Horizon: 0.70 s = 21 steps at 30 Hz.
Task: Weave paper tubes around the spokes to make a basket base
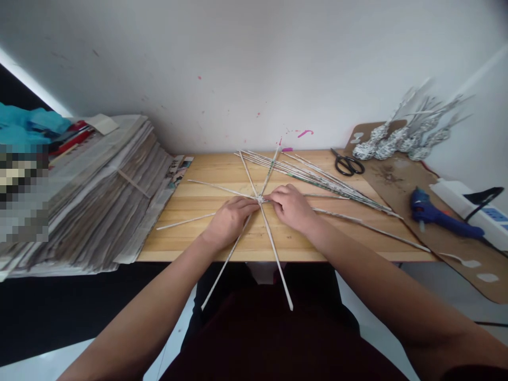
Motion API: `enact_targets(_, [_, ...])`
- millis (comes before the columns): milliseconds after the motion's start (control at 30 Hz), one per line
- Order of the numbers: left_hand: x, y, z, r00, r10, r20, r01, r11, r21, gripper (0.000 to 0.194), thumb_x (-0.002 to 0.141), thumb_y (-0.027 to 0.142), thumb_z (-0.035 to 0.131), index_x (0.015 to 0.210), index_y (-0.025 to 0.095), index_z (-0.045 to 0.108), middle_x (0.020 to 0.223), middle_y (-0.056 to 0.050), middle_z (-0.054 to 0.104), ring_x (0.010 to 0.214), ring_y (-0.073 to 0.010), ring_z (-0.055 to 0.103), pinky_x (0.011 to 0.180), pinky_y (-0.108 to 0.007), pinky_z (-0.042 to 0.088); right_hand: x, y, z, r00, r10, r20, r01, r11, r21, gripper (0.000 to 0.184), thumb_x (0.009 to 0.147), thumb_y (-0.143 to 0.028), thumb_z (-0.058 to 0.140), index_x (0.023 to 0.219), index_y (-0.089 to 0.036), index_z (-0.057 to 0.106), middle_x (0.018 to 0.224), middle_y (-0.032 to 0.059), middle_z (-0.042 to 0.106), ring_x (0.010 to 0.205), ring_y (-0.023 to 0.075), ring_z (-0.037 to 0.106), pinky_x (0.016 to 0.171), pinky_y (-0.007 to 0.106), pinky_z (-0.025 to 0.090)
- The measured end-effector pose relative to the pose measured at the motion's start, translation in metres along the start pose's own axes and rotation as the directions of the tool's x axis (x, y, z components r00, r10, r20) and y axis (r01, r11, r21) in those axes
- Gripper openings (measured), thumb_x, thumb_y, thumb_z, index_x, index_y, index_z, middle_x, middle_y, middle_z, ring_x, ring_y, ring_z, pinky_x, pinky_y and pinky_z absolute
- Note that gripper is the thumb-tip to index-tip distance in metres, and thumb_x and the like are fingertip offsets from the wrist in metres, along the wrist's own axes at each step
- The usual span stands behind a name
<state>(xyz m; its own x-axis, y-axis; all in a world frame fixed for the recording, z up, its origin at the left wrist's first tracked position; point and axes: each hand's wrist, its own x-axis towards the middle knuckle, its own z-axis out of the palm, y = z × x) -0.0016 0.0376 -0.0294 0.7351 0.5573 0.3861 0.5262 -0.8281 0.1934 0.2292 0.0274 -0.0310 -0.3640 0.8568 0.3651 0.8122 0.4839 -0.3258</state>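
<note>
Thin rolled-newspaper sticks (275, 248) cross at a small woven hub (260, 199) and fan out like spokes over the wooden table. Two of the spokes reach past the table's front edge towards me. My left hand (232, 218) lies at the hub's left side, its fingers closed over the sticks and pressing them down. From the right, my right hand (291, 207) pinches a paper stick close against the hub with thumb and forefinger. The fingertips of both hands nearly meet, and they partly cover the crossing.
Loose paper sticks (317, 177) lie behind my right hand, near black-handled scissors (347, 163). On a brown board at right sit a blue glue gun (444, 214) and several woven paper pieces (391, 143); a white power strip (472, 203) is beside them. A tall newspaper stack (107, 196) stands left.
</note>
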Motion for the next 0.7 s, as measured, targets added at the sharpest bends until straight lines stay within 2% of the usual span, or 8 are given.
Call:
enact_targets(100, [0.004,0.008,-0.01,0.995,-0.018,0.102,0.005,0.992,0.127,0.039,0.098,0.014,0.052,0.135,0.021,0.059,0.129,-0.009,0.069,0.118,-0.0238,0.062,0.102,-0.043,0.051,0.0,0.001,0.001,1.0,-0.005,-0.004,0.005,1.0,0.003,0.033,0.091,-0.008,0.05,0.11,-0.016,0.075,0.104,0.0105,0.07,0.099,0.0239,0.056,0.096,0.038,0.042])
enact_targets(167, [0.007,0.012,-0.016,0.986,-0.01,0.166,-0.023,0.98,0.2,0.037,0.098,0.015,0.053,0.134,0.021,0.058,0.127,-0.01,0.07,0.118,-0.025,0.062,0.102,-0.043,0.05,0.0,0.0,0.001,1.0,-0.008,-0.01,0.008,1.0,0.006,0.033,0.091,-0.008,0.05,0.11,-0.017,0.075,0.104,0.0103,0.069,0.099,0.0239,0.056,0.095,0.038,0.042])
enact_targets(233, [0.009,0.01,-0.018,0.979,0.0,0.203,-0.042,0.978,0.202,0.039,0.098,0.014,0.053,0.136,0.02,0.056,0.127,-0.01,0.069,0.118,-0.024,0.063,0.103,-0.041,0.049,0.0,0.0,0.001,1.0,-0.007,-0.019,0.007,1.0,0.018,0.032,0.092,-0.008,0.049,0.109,-0.017,0.075,0.103,0.0106,0.07,0.099,0.024,0.056,0.094,0.038,0.043])
enact_targets(300, [0.011,0.005,-0.018,0.982,0.005,0.189,-0.034,0.988,0.148,0.042,0.098,0.013,0.051,0.139,0.02,0.053,0.123,-0.009,0.07,0.113,-0.0216,0.064,0.101,-0.038,0.05,0.0,0.0,0.001,1.0,-0.003,-0.031,0.004,0.999,0.038,0.032,0.093,-0.01,0.048,0.108,-0.017,0.076,0.102,0.0105,0.07,0.098,0.0237,0.057,0.094,0.038,0.044])
enact_targets(367, [0.012,-0.003,-0.015,0.993,0.007,0.115,-0.018,0.996,0.092,0.039,0.099,0.015,0.05,0.138,0.02,0.054,0.12,-0.009,0.071,0.109,-0.0206,0.065,0.099,-0.036,0.051,-0.001,0.001,0.001,0.999,0.002,-0.047,0.001,0.998,0.058,0.031,0.093,-0.011,0.05,0.108,-0.017,0.076,0.101,0.0103,0.071,0.098,0.0232,0.059,0.093,0.038,0.044])
enact_targets(467, [0.013,-0.011,-0.008,1.0,0.023,0.006,-0.023,0.997,0.073,0.034,0.1,0.017,0.049,0.132,0.017,0.06,0.127,-0.011,0.068,0.116,-0.0231,0.06,0.103,-0.04,0.05,0.001,0.002,0.002,0.997,0.016,-0.071,-0.01,0.996,0.09,0.025,0.093,-0.016,0.056,0.105,-0.018,0.077,0.101,0.0098,0.073,0.097,0.0224,0.062,0.094,0.038,0.044])
enact_targets(600, [0.013,-0.013,0.002,0.998,0.032,0.054,-0.035,0.997,0.069,0.036,0.099,0.015,0.051,0.134,0.018,0.061,0.134,-0.009,0.066,0.119,-0.0245,0.058,0.104,-0.043,0.051,0.008,0.002,0.004,0.991,0.109,-0.082,-0.098,0.986,0.134,0.015,0.09,-0.022,0.066,0.094,-0.019,0.08,0.093,0.0076,0.076,0.091,0.0209,0.065,0.09,0.036,0.046])
enact_targets(700, [0.011,-0.014,0.006,0.999,0.035,0.04,-0.037,0.998,0.055,0.037,0.1,0.017,0.05,0.135,0.019,0.061,0.136,-0.008,0.066,0.118,-0.0242,0.058,0.102,-0.043,0.052,0.014,0.002,0.003,0.981,0.183,-0.061,-0.171,0.971,0.168,0.009,0.087,-0.024,0.072,0.089,-0.021,0.08,0.087,0.0049,0.077,0.085,0.0188,0.066,0.084,0.032,0.047])
